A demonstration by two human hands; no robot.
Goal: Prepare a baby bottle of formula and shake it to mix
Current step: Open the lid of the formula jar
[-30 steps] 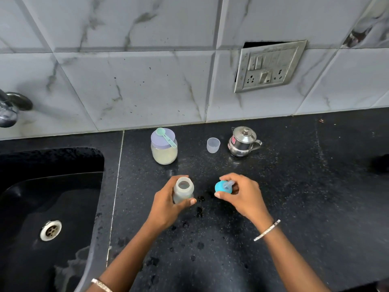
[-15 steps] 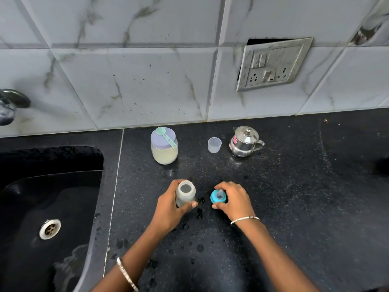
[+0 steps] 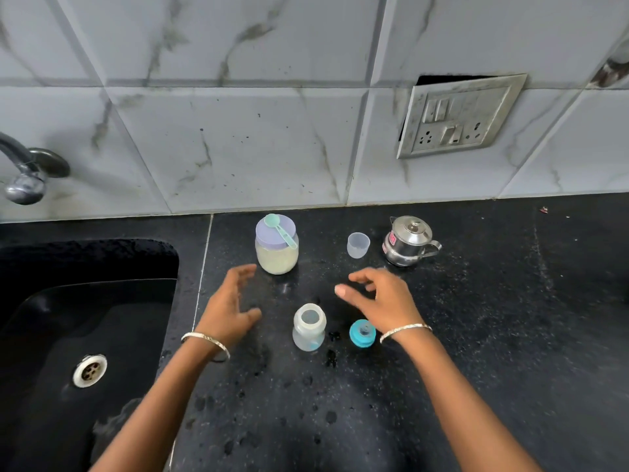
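The clear baby bottle (image 3: 308,327) stands upright and uncapped on the black counter (image 3: 476,335). Its blue teat cap (image 3: 362,332) lies just right of it. My left hand (image 3: 231,306) hovers open left of the bottle, below the formula jar (image 3: 276,249), which has a lilac lid and a green scoop (image 3: 279,229) lying on top. My right hand (image 3: 381,298) is open above the cap, fingers relaxed, holding nothing. A small clear cup (image 3: 358,245) and a lidded steel pot (image 3: 408,240) stand behind it.
A black sink (image 3: 68,318) with a steel drain (image 3: 90,370) lies at the left, with a tap (image 3: 23,175) above it. The tiled wall carries a switch plate (image 3: 459,115). Water drops dot the counter in front of the bottle.
Both hands have let go: the bottle and the blue cap now stand on the counter, and the hands have moved away towards the jar and the cup.
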